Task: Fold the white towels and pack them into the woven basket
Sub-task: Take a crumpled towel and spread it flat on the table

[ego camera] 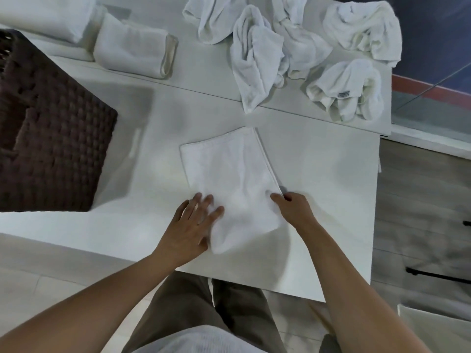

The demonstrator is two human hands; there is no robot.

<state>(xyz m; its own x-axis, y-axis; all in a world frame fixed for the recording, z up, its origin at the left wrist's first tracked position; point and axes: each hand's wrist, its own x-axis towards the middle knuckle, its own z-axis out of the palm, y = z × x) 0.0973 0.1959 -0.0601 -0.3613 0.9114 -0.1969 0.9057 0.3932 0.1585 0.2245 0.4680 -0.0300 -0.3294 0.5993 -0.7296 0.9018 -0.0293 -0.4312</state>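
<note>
Folding this towel (229,174) is my job right now. My left hand (193,222) lies flat and wide on its near left side, fingers spread, pressing it down. My right hand (293,207) pinches its right edge between thumb and curled fingers. The towel lies in the middle of the table (318,187). I think it is folded once or twice already and has one more fold to go.

To do it well, I should press down with the left hand so the cloth does not slide. Then I should lift the right edge, lay it over so the edges match, and rub it smooth. If I pull too fast, the layers may slip apart.

The dark basket (51,138) sits at the left, well apart from the towel. I cannot see what is inside it. Just past it, on the far side, lies a folded towel (132,47). Farther right, also on the far side, the crumpled towels (257,57) wait in a loose pile.

The table is white and smooth, with a thin line running across it. Past its right edge I see a grey wood floor (418,212), and at the far right a dark wall (433,29).
</note>
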